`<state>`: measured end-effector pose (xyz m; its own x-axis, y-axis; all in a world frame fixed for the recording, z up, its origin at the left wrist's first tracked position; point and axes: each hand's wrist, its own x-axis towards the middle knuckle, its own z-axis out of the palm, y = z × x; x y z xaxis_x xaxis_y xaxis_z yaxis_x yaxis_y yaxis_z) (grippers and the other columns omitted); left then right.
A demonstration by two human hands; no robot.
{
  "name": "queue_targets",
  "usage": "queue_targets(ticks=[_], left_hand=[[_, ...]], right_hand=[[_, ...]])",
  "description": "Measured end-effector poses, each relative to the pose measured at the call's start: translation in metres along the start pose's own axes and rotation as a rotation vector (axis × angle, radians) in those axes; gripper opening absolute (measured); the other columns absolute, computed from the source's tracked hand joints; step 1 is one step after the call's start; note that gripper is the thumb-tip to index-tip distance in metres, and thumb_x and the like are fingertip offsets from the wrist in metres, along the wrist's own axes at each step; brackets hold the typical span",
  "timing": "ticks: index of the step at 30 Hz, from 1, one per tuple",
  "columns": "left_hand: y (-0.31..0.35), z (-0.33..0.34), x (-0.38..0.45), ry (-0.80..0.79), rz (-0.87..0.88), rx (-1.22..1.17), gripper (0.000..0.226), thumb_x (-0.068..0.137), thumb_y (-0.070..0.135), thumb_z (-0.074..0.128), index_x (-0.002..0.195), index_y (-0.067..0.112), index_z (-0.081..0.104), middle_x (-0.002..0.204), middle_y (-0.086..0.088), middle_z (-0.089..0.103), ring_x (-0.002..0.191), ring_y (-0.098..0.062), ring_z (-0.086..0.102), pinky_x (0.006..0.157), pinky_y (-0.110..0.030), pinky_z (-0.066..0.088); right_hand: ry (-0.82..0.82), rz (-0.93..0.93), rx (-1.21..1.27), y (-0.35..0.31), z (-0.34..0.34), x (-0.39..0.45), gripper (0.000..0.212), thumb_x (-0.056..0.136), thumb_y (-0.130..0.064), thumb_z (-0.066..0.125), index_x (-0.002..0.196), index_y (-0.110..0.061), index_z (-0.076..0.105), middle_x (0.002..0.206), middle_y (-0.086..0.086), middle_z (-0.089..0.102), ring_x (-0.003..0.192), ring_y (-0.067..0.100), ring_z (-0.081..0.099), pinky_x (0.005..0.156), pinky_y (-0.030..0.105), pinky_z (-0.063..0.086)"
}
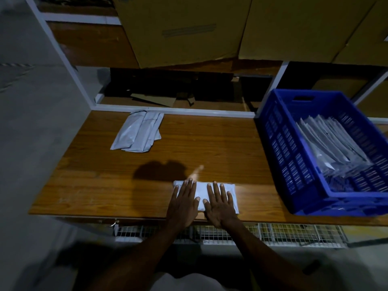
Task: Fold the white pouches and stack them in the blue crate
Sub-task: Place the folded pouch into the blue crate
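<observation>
Both hands lie flat with straight fingers on one white pouch (202,193), which sits at the near edge of the bench (210,148), a little right of the middle. The left hand (184,203) presses its left part and the right hand (220,204) presses its right part, so neither hand is holding anything, just pushing down. It looks like the fold is being pressed flat. To do this well, I think the hands should slide outward along the pouch so the crease stays sharp and no air puffs it up. The pouch is very close to the near edge, so a push toward the body could slip it off the bench. A small pile of white pouches (137,132) waits at the far left of the bench, well apart from the hands. The blue crate (294,160) stands at the right end of the bench, tilted a bit in this view, with folded pouches (333,143) leaning in a row inside. There is bare wood between the pressed pouch and the crate, so I think the path to the right is easy, but the crate wall is tall and must be lifted over.
</observation>
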<state>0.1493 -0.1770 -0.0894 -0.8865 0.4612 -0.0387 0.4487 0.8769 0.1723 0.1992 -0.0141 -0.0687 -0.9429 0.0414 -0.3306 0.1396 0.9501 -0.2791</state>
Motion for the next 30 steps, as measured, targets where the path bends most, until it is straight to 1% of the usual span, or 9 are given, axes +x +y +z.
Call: queue_targets(ticks=[3, 10, 17, 20, 22, 24, 26, 28, 30], left_hand=[[0.000, 0.002, 0.001, -0.018, -0.013, 0.001, 0.065, 0.102, 0.048, 0.020, 0.158, 0.016, 0.013, 0.164, -0.007, 0.012, 0.152, -0.017, 0.005, 0.122, -0.043, 0.006], [0.002, -0.005, 0.001, -0.060, -0.021, -0.010, 0.068, 0.099, 0.050, 0.006, 0.159, 0.017, 0.002, 0.165, -0.005, -0.002, 0.153, -0.017, -0.005, 0.124, -0.043, 0.001], [0.004, -0.016, 0.003, -0.132, -0.017, -0.003, 0.066, 0.106, 0.047, 0.021, 0.159, 0.014, -0.003, 0.167, -0.006, -0.002, 0.154, -0.019, -0.004, 0.124, -0.044, 0.002], [0.000, -0.030, 0.005, -0.199, 0.012, -0.016, 0.063, 0.108, 0.040, 0.022, 0.159, 0.013, -0.001, 0.167, -0.005, -0.003, 0.154, -0.018, -0.004, 0.124, -0.043, 0.003], [-0.003, -0.043, 0.011, -0.238, 0.038, -0.023, 0.061, 0.108, 0.035, 0.028, 0.160, 0.014, 0.005, 0.167, -0.004, 0.001, 0.154, -0.018, 0.000, 0.124, -0.041, 0.006], [-0.004, -0.056, 0.018, -0.278, 0.029, -0.062, 0.063, 0.106, 0.035, 0.039, 0.160, 0.015, 0.012, 0.167, -0.002, 0.008, 0.153, -0.018, 0.006, 0.123, -0.039, 0.009], [-0.006, -0.065, 0.028, -0.301, 0.012, -0.094, 0.071, 0.101, 0.039, 0.050, 0.159, 0.017, 0.016, 0.167, -0.002, 0.012, 0.153, -0.019, 0.010, 0.122, -0.039, 0.009], [-0.008, -0.070, 0.035, -0.308, 0.006, -0.090, 0.081, 0.096, 0.044, 0.057, 0.159, 0.019, 0.013, 0.167, -0.002, 0.012, 0.153, -0.021, 0.011, 0.123, -0.042, 0.006], [-0.008, -0.074, 0.040, -0.332, 0.019, -0.068, 0.083, 0.094, 0.045, 0.062, 0.158, 0.019, 0.017, 0.165, -0.003, 0.021, 0.151, -0.023, 0.017, 0.124, -0.046, 0.007]], right_hand=[[-0.025, 0.002, -0.005, 0.001, -0.002, 0.002, 0.063, 0.104, -0.051, 0.006, 0.156, -0.024, -0.019, 0.157, 0.001, -0.034, 0.145, 0.022, -0.032, 0.118, 0.043, -0.017], [-0.064, 0.004, -0.030, 0.000, -0.005, 0.003, 0.064, 0.104, -0.050, 0.006, 0.155, -0.023, -0.021, 0.155, 0.001, -0.036, 0.145, 0.022, -0.031, 0.118, 0.043, -0.017], [-0.114, -0.014, -0.018, 0.001, -0.015, 0.002, 0.065, 0.104, -0.052, 0.007, 0.156, -0.022, -0.019, 0.157, 0.002, -0.033, 0.147, 0.024, -0.029, 0.119, 0.044, -0.013], [-0.094, -0.028, 0.005, 0.002, -0.026, 0.003, 0.063, 0.106, -0.048, 0.015, 0.160, -0.022, -0.004, 0.165, 0.005, -0.014, 0.152, 0.028, -0.012, 0.121, 0.045, 0.000], [-0.071, -0.057, -0.021, 0.005, -0.039, 0.006, 0.061, 0.106, -0.042, 0.029, 0.160, -0.019, 0.010, 0.167, 0.008, 0.003, 0.152, 0.032, 0.007, 0.119, 0.047, 0.017], [-0.054, -0.070, -0.068, 0.006, -0.050, 0.011, 0.064, 0.101, -0.036, 0.043, 0.158, -0.019, 0.018, 0.165, 0.008, 0.013, 0.147, 0.033, 0.020, 0.113, 0.048, 0.029], [-0.034, -0.064, -0.114, 0.004, -0.057, 0.016, 0.069, 0.097, -0.034, 0.051, 0.157, -0.020, 0.020, 0.163, 0.007, 0.019, 0.145, 0.032, 0.023, 0.110, 0.051, 0.032], [-0.023, -0.081, -0.152, 0.002, -0.061, 0.019, 0.072, 0.093, -0.034, 0.056, 0.156, -0.020, 0.023, 0.157, 0.008, 0.030, 0.143, 0.032, 0.025, 0.108, 0.051, 0.032], [-0.015, -0.092, -0.171, 0.002, -0.063, 0.023, 0.074, 0.087, -0.036, 0.064, 0.152, -0.020, 0.030, 0.150, 0.008, 0.039, 0.138, 0.033, 0.031, 0.105, 0.048, 0.032]])
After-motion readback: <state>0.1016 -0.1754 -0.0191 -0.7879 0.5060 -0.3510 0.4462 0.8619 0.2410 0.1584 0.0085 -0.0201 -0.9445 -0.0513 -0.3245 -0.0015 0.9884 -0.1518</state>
